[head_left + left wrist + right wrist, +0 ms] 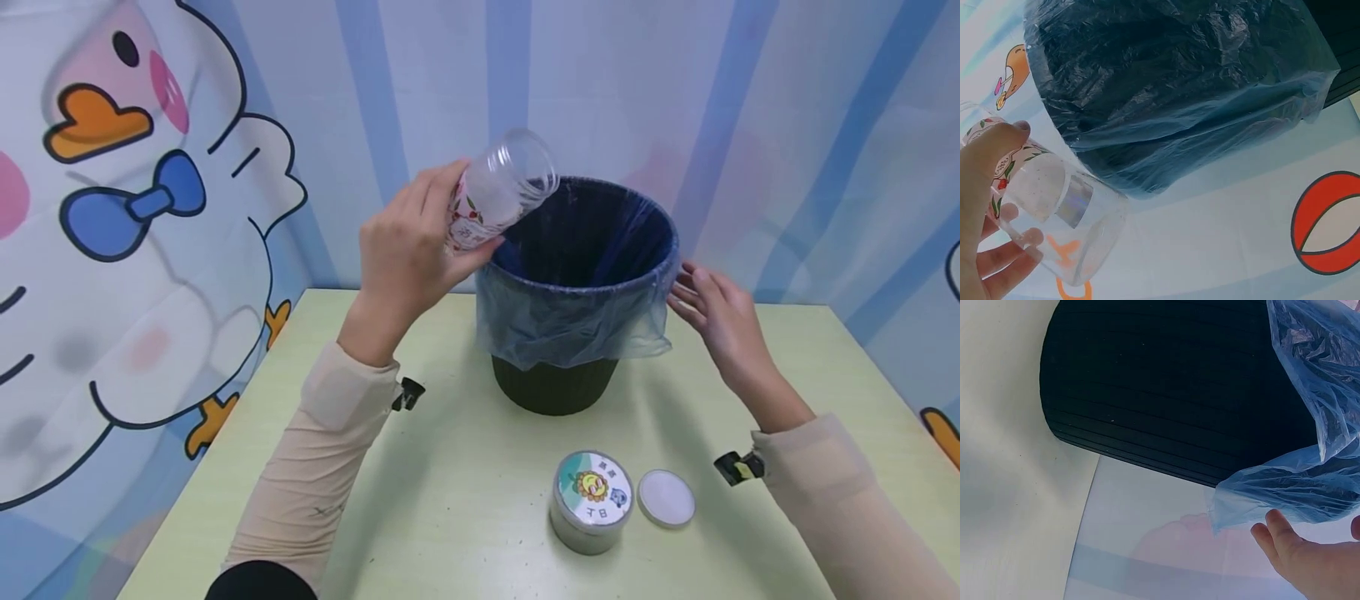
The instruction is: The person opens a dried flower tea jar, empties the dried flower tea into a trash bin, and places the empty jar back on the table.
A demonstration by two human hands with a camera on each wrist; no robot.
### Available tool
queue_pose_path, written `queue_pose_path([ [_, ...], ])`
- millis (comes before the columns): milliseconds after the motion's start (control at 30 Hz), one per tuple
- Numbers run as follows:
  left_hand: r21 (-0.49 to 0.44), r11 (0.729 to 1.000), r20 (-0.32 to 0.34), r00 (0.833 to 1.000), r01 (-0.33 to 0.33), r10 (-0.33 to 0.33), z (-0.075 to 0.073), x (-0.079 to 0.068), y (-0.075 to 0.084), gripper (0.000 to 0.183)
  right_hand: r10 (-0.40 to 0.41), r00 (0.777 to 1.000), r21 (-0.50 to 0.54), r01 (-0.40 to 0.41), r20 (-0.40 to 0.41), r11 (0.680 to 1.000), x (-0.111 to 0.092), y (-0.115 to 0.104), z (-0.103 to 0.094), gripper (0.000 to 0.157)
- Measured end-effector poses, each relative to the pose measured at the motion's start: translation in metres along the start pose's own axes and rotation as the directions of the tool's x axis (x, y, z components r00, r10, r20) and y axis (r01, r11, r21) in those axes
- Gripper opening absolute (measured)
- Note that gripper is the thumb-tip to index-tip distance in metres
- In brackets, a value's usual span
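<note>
My left hand (411, 242) grips a clear jar (504, 185) with a flowered label, fingers and thumb wrapped round it. The jar tilts, its uncapped mouth pointing up and right over the left rim of a black bin (555, 387). In the left wrist view the jar (1088, 228) looks transparent, with no contents visible. A blue plastic bag (570, 321) lines the bin and folds down outside it. At the bin's right side is my right hand (723, 321), fingers loosely extended, tips right at the bag's edge (1285, 500).
Nearer on the pale green table (427, 517) stands a round tin (591, 504) with a sun picture on top. A white round lid (667, 498) lies flat to its right. Behind the table hangs a blue striped cartoon backdrop (615, 75).
</note>
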State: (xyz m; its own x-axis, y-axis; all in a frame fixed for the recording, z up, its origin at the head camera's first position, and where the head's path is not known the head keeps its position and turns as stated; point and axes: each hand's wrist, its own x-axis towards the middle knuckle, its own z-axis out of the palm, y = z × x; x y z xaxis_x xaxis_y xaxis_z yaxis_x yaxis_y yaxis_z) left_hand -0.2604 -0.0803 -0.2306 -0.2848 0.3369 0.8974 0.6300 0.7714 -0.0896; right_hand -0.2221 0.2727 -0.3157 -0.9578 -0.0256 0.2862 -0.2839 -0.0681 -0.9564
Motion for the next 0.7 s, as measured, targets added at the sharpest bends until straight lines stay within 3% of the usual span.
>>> queue_pose_path([
  [433,-0.089,0.987,-0.002,0.991,0.130,-0.131,-0.006,-0.022,-0.004,0.076,-0.002,0.999,-0.022,0.003,0.036,1.000,-0.017,0.007,-0.010,0.069],
  [700,-0.140,0.969,0.003,0.979,0.203,-0.205,-0.003,-0.038,-0.007,0.076,-0.017,0.997,0.044,0.014,0.073,0.999,-0.029,0.009,-0.013,0.063],
])
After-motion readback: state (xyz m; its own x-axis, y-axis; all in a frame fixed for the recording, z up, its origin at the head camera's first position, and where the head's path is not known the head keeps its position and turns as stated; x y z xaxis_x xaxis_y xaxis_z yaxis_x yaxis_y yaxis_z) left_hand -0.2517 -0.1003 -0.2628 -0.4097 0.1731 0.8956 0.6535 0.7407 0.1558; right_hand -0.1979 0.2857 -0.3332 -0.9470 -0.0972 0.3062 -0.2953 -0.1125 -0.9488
